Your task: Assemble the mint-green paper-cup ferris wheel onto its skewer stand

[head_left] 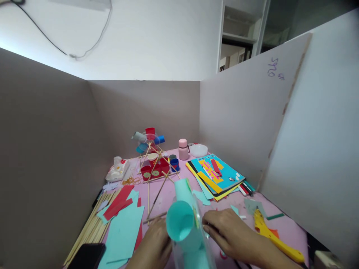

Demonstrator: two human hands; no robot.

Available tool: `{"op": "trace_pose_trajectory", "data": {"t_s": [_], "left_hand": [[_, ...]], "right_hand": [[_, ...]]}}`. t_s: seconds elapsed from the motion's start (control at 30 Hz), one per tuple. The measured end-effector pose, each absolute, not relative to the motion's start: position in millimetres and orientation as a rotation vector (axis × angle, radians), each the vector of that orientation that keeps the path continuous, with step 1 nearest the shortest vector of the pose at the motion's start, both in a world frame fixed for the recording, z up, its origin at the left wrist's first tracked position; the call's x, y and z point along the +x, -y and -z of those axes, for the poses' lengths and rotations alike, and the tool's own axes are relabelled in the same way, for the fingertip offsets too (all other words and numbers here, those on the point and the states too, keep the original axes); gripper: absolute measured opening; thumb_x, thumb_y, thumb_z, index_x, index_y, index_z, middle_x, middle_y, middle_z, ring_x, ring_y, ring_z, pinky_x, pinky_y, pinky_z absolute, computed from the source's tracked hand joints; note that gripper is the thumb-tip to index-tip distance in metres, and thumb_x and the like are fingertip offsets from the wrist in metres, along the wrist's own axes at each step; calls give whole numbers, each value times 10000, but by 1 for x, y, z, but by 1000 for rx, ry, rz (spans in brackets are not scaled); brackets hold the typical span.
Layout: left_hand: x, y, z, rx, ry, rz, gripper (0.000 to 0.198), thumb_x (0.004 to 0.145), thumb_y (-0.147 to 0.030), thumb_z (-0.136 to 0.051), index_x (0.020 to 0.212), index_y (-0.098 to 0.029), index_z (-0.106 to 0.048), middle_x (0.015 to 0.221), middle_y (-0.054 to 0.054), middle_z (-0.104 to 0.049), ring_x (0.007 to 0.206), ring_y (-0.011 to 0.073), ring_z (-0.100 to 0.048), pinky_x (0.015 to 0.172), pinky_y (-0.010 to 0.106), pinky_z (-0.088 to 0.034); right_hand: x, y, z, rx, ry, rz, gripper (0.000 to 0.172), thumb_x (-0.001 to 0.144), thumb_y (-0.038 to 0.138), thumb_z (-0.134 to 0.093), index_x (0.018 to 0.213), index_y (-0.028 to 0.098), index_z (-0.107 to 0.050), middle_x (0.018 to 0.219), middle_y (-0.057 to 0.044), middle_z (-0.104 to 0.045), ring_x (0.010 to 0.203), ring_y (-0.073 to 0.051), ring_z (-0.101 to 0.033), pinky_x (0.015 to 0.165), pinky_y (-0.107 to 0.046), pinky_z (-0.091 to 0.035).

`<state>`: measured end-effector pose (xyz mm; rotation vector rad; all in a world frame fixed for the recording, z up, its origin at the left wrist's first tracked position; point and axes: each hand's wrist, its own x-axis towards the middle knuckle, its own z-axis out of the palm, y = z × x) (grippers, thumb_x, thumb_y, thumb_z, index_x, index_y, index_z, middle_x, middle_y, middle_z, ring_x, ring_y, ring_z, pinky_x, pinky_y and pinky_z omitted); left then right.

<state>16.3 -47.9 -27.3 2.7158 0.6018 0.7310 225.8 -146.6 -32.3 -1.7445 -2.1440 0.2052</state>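
Observation:
My left hand (pixel 153 244) and my right hand (pixel 232 233) are low in the view on either side of a rolled teal paper tube (pixel 181 220) fixed to a clear plastic disc (pixel 196 231). The left hand's fingers curl round the tube from the left. The right hand's fingers press against the disc edge from the right. A thin wooden stick (pixel 154 218) pokes out to the left of the tube. Behind it stands a stick-built wheel model (pixel 153 157) carrying red, blue and grey paper cups.
Teal and red paper sheets (pixel 123 220) and a bundle of wooden sticks (pixel 92 226) lie left. A stack of coloured paper (pixel 215 175) lies right, a yellow glue gun (pixel 272 235) near right, a pink bottle (pixel 183 149) at back. Grey partition boards surround the pink table (pixel 165 194).

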Motion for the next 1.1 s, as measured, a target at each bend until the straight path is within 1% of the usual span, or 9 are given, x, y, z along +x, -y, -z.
{"op": "trace_pose_trajectory", "data": {"t_s": [0.07, 0.2, 0.3, 0.4, 0.57, 0.7, 0.8, 0.93, 1.1], "left_hand": [[16, 49, 26, 2688, -579, -672, 168, 835, -168, -476, 861, -207, -637, 955, 66, -713, 831, 180, -634, 814, 281, -502], [18, 52, 23, 2609, -544, -578, 181, 843, -151, -463, 757, -195, -616, 872, 65, -698, 804, 171, -614, 798, 277, -478], [18, 53, 24, 2555, -555, -518, 190, 857, -139, -445, 805, -203, -616, 922, 56, -692, 853, 158, -612, 813, 251, -457], [18, 53, 28, 2533, -588, -479, 184, 869, -158, -438, 869, -218, -612, 926, 40, -697, 829, 149, -621, 787, 238, -455], [20, 56, 34, 2550, -641, -449, 191, 881, -202, -408, 881, -215, -598, 918, 51, -705, 864, 197, -649, 736, 264, -475], [20, 59, 35, 2590, -636, -480, 233, 871, -167, -380, 892, -223, -606, 941, 65, -710, 867, 190, -665, 719, 253, -490], [21, 58, 38, 2677, -633, -534, 211, 857, -173, -403, 915, -227, -598, 912, 63, -715, 843, 195, -673, 709, 259, -507], [23, 51, 46, 2816, -596, -617, 210, 868, -220, -413, 951, -225, -606, 870, 67, -719, 829, 209, -676, 764, 291, -522], [27, 47, 49, 2854, -591, -701, 250, 865, -196, -392, 932, -219, -631, 819, 68, -723, 809, 205, -681, 782, 299, -526]], "right_hand": [[227, 146, 32, -1722, 2134, -203, 161, 902, 241, -413, 793, 217, -530, 777, 7, -653, 679, -135, -568, 588, -250, -292], [231, 144, 33, -1667, 2122, -236, 184, 901, 229, -411, 742, 215, -504, 728, 18, -638, 636, -114, -539, 574, -230, -296], [232, 143, 31, -1670, 2146, -202, 199, 897, 219, -403, 722, 210, -497, 741, 5, -646, 645, -117, -547, 577, -232, -299], [231, 145, 27, -1718, 2200, -148, 182, 886, 214, -398, 740, 206, -506, 771, -18, -653, 675, -141, -565, 579, -252, -299], [231, 148, 23, -1737, 2263, -151, 152, 880, 193, -387, 824, 199, -529, 845, -48, -670, 735, -180, -594, 593, -273, -307], [232, 148, 23, -1705, 2245, -250, 156, 873, 159, -392, 854, 197, -541, 862, -50, -679, 781, -182, -609, 626, -256, -334], [234, 147, 23, -1679, 2201, -314, 170, 878, 151, -387, 862, 197, -550, 875, -50, -681, 815, -176, -612, 661, -240, -354], [234, 146, 25, -1675, 2156, -361, 168, 864, 138, -394, 847, 198, -549, 878, -48, -679, 818, -171, -615, 679, -232, -370], [231, 148, 26, -1691, 2138, -381, 166, 868, 155, -382, 838, 191, -541, 864, -57, -679, 803, -174, -618, 695, -237, -383]]}}
